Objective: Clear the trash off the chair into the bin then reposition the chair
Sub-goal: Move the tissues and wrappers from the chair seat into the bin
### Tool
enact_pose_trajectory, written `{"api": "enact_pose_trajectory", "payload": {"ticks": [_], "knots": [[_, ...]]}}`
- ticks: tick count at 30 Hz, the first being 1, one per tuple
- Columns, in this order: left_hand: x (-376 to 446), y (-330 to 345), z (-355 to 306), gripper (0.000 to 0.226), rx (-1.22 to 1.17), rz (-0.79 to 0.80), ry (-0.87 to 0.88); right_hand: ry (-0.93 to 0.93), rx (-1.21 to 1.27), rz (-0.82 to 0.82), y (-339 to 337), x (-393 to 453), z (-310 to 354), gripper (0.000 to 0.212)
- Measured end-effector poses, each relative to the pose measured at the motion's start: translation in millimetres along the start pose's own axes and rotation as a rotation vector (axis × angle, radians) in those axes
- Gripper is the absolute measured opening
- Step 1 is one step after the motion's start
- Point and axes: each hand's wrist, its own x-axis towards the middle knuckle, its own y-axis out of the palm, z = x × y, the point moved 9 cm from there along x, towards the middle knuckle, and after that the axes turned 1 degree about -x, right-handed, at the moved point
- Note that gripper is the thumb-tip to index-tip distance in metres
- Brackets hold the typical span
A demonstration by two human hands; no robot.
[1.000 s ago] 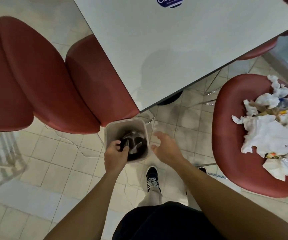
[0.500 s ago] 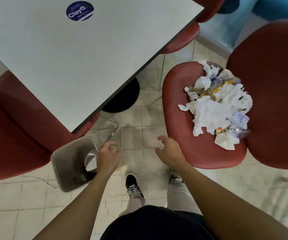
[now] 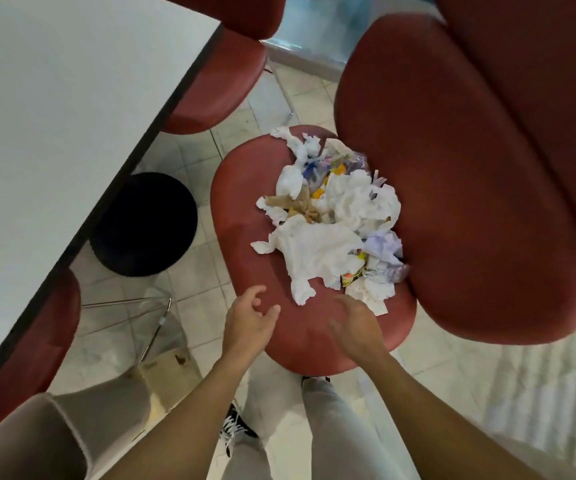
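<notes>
Over red padded chair seat (image 3: 245, 216): left hand (image 3: 250, 320) and right hand (image 3: 356, 323), fingers loosely spread, empty, poised to gather crumpled white tissue-and-wrapper trash (image 3: 331, 220).

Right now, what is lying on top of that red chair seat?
A heap of trash covers the red chair seat: crumpled white tissues, brownish paper and colourful wrappers. Whatever lies beneath the heap is hidden.

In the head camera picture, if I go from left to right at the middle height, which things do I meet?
White table → round black table base → pile of crumpled trash on the chair seat → red chair backrest.
</notes>
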Motion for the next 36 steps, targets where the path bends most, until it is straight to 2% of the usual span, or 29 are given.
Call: {"api": "enact_pose_trajectory", "payload": {"ticks": [4, 9, 12, 14, 17, 20, 26, 36], "knots": [[38, 43, -51, 0.044, 0.087, 0.037, 0.07, 0.078, 0.048, -0.058, -33, 40, -32, 0.052], [82, 82, -93, 0.046, 0.236, 0.071, 0.19, 0.04, 0.048, -0.202, -70, 96, -43, 0.058], [104, 101, -120, 0.054, 0.345, 0.086, 0.315, 0.027, -0.002, -0.316, -89, 124, -44, 0.066], [118, 116, -133, 0.063, 0.425, 0.107, 0.339, 0.048, -0.08, -0.356, -97, 142, -48, 0.072], [134, 141, -135, 0.071, 0.571, 0.191, 0.28, 0.076, -0.153, -0.309, -96, 165, -54, 0.073], [138, 157, -126, 0.057, 0.672, 0.239, 0.238, 0.059, -0.159, -0.257, -86, 178, -58, 0.063], [125, 137, -133, 0.037, 0.421, 0.131, 0.289, 0.034, -0.063, -0.324, -91, 162, -57, 0.055], [79, 69, -144, 0.04, 0.216, 0.02, 0.365, -0.006, -0.053, -0.41, -123, 100, -21, 0.048]]}}
